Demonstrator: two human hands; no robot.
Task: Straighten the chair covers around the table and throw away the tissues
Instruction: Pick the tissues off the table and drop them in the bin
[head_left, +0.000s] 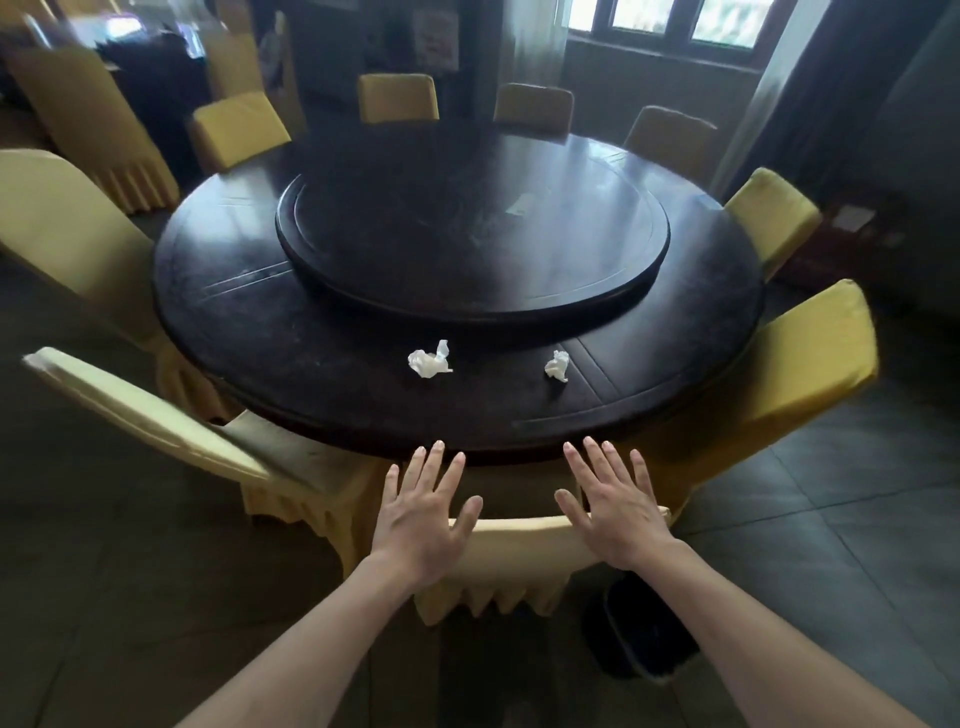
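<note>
Both hands are spread flat with fingers splayed, grasping nothing: the left hand (423, 519) and the right hand (615, 506) hover over the top edge of the nearest chair cover (519, 551), the yellow fabric on the chair pushed in at the near side of the round dark counter (311, 353). Whether the palms actually press the cloth or sit just above it cannot be told from this angle. Two crumpled white tissues lie on the counter beyond the fingertips, the larger tissue (428, 361) to the left and the smaller tissue (557, 366) to the right, apart from each other and between the near rim and the raised turntable (472, 234). A dark bin (641, 634) stands on the floor just right of the chair, below the right forearm. The likely trouble starts with the cover: its pleated hem hangs unevenly, and a tug from one side alone could skew it further or pull it off the chair back. The chair cover at the left (140, 415) sits at an angle and may need the same care. Reaching across for the tissues could brush the light paper further in toward the turntable, and a loose pinch might drop a tissue beside the bin instead of in it. The many other covered chairs around the counter are easy to skip.
</note>
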